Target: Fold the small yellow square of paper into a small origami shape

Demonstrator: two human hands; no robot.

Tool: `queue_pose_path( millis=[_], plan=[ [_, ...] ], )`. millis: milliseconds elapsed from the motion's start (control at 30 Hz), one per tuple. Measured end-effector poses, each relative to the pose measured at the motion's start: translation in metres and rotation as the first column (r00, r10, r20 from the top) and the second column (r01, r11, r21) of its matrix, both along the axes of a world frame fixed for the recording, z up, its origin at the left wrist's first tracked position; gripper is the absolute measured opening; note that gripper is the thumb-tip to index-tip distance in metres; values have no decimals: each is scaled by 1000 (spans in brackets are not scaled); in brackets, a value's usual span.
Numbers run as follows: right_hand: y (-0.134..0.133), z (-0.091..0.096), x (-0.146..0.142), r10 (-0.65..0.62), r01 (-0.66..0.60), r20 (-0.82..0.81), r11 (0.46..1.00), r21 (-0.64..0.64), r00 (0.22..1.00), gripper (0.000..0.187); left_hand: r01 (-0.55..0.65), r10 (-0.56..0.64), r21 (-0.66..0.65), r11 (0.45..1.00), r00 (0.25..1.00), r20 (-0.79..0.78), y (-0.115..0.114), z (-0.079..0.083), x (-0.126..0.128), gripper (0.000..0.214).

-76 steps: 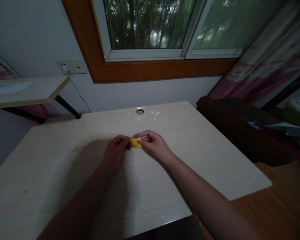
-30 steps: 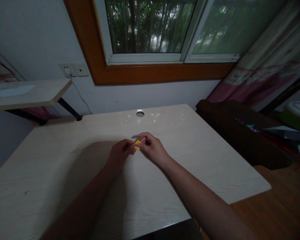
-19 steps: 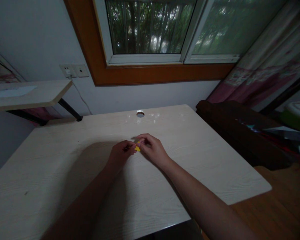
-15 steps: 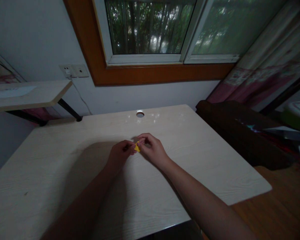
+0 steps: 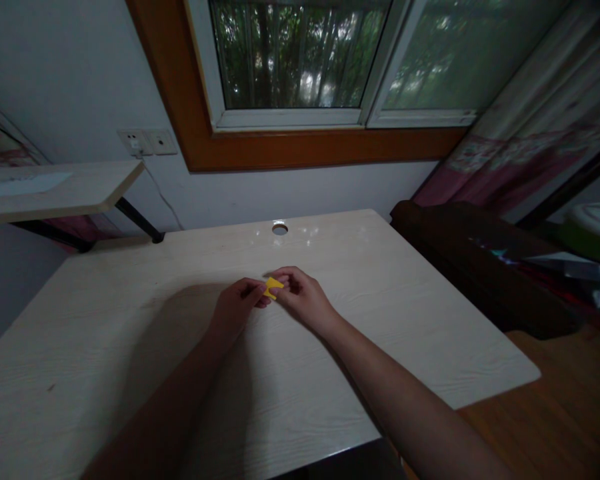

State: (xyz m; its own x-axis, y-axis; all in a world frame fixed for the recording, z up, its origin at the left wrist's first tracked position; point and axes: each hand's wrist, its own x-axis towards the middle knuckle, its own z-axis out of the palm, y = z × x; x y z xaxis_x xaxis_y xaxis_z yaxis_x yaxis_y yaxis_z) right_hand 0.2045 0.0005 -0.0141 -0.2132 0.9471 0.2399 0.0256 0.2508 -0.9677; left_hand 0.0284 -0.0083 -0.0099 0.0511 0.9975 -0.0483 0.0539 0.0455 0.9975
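A small folded piece of yellow paper (image 5: 273, 287) is held just above the middle of a pale wooden desk (image 5: 130, 320). My left hand (image 5: 236, 308) pinches its left side with curled fingers. My right hand (image 5: 304, 300) pinches its right side, thumb and fingertips closed on it. Both hands meet over the paper, and most of it is hidden between the fingers. Both forearms stretch across the desk from the near edge.
A round cable hole (image 5: 280, 229) sits near the desk's far edge, under a window with a brown frame (image 5: 280, 147). A second desk top (image 5: 55, 187) stands at the left. A dark wooden bed frame (image 5: 480, 267) with clutter lies to the right.
The yellow paper has been worked between my fingertips; it showed less half a second ago and a small corner now sticks up again. My hands have stayed in the same spot.
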Motion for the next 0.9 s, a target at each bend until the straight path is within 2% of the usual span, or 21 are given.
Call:
queue_pose_path(
  millis=[133, 333, 633, 900],
  plan=[
    [-1, 3, 0, -30, 30, 8, 1000, -6, 1000, 18, 23, -23, -16, 1000, 999, -25, -1, 2, 2, 24],
    [3, 1, 3, -80, 77, -52, 995, -56, 995, 20, 105, -105, 2, 994, 994, -36, -3, 6, 1, 26],
    [5, 6, 1, -101, 73, -178, 985, -156, 979, 21, 78, -77, 45, 996, 997, -25, -3, 3, -2, 27],
    [9, 7, 8, -181, 145, -209, 974, -175, 961, 25, -20, 19, 59, 998, 1000, 19, -2, 8, -6, 26]
  ],
)
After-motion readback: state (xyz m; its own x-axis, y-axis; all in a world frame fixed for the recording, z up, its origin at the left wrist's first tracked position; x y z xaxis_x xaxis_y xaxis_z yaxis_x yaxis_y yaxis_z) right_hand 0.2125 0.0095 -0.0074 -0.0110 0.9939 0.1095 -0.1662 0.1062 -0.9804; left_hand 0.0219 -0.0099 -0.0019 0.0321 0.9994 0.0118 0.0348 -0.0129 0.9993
